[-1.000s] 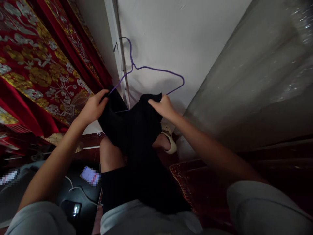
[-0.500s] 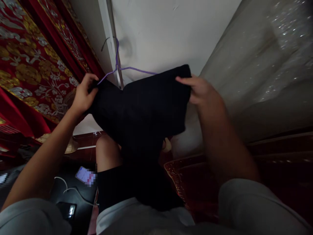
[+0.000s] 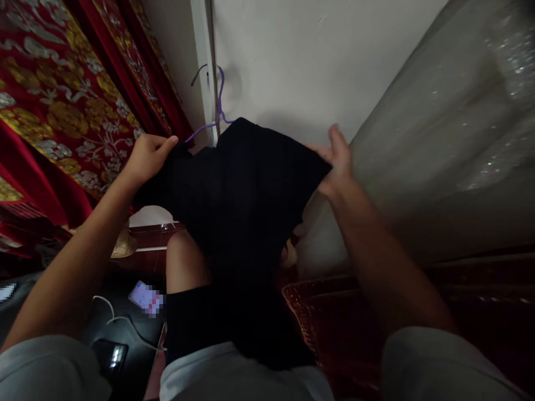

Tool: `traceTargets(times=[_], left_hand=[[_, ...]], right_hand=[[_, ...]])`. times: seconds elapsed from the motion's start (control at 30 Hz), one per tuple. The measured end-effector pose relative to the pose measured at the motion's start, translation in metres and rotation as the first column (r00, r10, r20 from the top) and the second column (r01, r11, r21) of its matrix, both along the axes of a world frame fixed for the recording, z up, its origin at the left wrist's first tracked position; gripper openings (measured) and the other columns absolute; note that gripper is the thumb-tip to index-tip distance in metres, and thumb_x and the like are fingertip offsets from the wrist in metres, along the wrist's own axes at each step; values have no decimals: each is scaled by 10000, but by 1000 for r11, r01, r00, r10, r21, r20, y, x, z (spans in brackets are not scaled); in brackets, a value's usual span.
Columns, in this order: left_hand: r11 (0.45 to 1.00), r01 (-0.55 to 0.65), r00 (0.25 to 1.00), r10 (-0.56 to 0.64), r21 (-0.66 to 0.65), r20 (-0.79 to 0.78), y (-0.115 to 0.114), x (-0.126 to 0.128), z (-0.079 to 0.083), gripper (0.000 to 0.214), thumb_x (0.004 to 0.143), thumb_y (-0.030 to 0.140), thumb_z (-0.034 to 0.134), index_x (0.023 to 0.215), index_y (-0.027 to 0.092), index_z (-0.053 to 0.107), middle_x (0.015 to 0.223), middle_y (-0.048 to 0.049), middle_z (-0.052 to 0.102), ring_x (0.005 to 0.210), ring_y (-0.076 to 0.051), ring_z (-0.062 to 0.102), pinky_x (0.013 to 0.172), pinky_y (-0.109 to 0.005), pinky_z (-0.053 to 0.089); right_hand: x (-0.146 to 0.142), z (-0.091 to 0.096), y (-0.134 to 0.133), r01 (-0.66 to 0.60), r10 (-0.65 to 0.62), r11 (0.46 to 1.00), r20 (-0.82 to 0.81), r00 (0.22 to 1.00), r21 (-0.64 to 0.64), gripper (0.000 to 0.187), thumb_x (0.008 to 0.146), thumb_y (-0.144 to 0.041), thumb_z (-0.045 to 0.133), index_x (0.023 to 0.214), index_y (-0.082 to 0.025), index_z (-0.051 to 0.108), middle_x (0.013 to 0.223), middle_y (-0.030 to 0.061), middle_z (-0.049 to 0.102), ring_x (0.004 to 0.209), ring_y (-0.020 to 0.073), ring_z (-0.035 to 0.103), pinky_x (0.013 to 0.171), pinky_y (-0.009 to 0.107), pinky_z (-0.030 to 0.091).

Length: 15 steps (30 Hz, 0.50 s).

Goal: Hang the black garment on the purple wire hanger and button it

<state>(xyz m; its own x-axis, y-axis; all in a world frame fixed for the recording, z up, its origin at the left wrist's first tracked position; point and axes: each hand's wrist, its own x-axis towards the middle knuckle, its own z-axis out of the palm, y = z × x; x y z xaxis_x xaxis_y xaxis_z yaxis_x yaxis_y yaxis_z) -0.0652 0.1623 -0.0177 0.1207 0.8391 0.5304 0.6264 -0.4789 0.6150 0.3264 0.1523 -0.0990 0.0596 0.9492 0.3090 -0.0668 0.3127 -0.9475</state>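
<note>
A black T-shirt (image 3: 242,184) hangs on a purple wire hanger (image 3: 220,100), its lower part falling over my lap. My left hand (image 3: 152,156) is closed on the shirt's left shoulder, thumb on top beside the hanger's arm. At the other shoulder, my right hand (image 3: 336,161) is open against the cloth, thumb raised and apart, with its other fingers partly hidden behind the fabric. The shirt covers the right arm of the hanger. The hanger's hook stands free in front of a pale strip on the wall.
A red and gold patterned curtain (image 3: 62,106) hangs at left. A plastic-wrapped bulky item (image 3: 418,156) leans at right. Below left, a lit phone (image 3: 144,295), a white cable (image 3: 134,329) and a dark phone (image 3: 115,356) lie on a black surface (image 3: 140,367).
The right-hand side of the shirt has dropped and folded into a point, and its collar side bulges higher. My right hand has turned, thumb now up. My left hand keeps its hold.
</note>
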Motion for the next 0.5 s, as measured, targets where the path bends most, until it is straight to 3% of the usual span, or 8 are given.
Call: traceTargets(times=[0.1,0.17,0.23,0.3,0.37,0.43,0.47,0.5], left_hand=[[992,-18,989,-1,127,149,-6,11,5,278,872,269,823,723,198,599,649,43,501,714,-131,456,726,-262,398],[960,-10,987,-36,280,159,-17,26,9,199,858,258,851,878,189,666,838,17,606,830,-137,510,835,-271,424],[935,42,991,-84,351,105,-33,44,14,203,879,264,841,977,181,683,957,-9,641,890,-144,547,895,-289,445],[957,119,983,-152,266,107,-51,61,20,167,953,262,765,1049,165,668,967,-20,669,888,-148,602,895,-304,486],[978,189,943,-206,90,260,-68,78,26,150,1061,228,590,1175,131,606,986,-25,690,886,-136,671,884,-303,524],[962,259,848,-186,-82,496,-83,90,31,203,1116,178,405,1258,101,528,1068,-44,694,933,-122,718,891,-292,544],[941,297,787,-144,-163,599,-89,92,31,221,1119,158,354,1251,91,518,1100,-55,692,934,-111,728,883,-280,552],[916,326,735,-88,-236,673,-96,92,30,210,1111,142,357,1218,88,529,1107,-61,695,884,-93,730,841,-251,560]], right_hand=[[-6,5,-6,-140,133,987,-87,987,-84,506,811,-646,737,821,-140,732,785,106,722,848,234,711,696,347,567],[-11,13,-13,-77,76,997,-143,987,-1,362,717,-473,861,782,-147,719,759,88,723,848,242,717,717,359,562],[-18,21,-24,30,-12,995,-192,981,92,249,791,-379,803,780,-148,711,791,89,727,917,246,721,798,384,567],[-27,27,-43,121,-93,983,-197,976,137,197,900,-334,684,844,-147,713,835,76,725,967,229,715,854,390,564],[-39,31,-70,100,-87,979,-82,993,179,204,956,-331,626,979,-151,718,904,56,725,973,210,707,870,377,561],[-53,33,-101,-165,117,956,203,972,244,264,954,-376,661,1108,-166,707,986,44,730,948,194,701,861,347,561],[-60,34,-115,-385,280,893,384,880,233,311,942,-401,689,1157,-175,701,1022,44,735,932,189,702,848,330,561],[-65,35,-126,-584,421,792,535,732,176,354,938,-426,701,1196,-183,695,1048,46,742,920,184,707,834,314,560]])
